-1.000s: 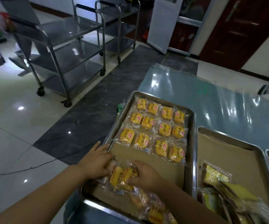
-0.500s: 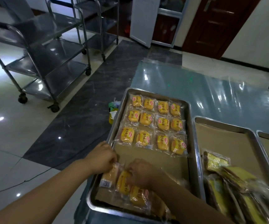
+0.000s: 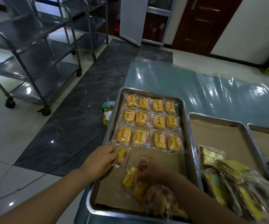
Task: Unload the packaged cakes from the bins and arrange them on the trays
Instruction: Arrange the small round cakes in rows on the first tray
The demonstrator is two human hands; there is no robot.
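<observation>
Left fingers (image 3: 112,156) grip cake (image 3: 121,154) by left edge.

Dim, bluish light. White glare spots dot the glossy pale tiled floor (image 3: 1,143), and sheen streaks the clear plastic sheet over the blue table (image 3: 219,94). The wide lens bends the steel shelf trolley (image 3: 41,52) at left; the wrapped yellow cake slices (image 3: 246,199) at lower right blur.

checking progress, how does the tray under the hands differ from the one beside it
Left tray: neat rows of yellow cakes; middle tray: a loose heap of packets. The left hand and right hand each grip a cake in the left tray, not the middle tray. Both are steel, paper-lined.
</observation>
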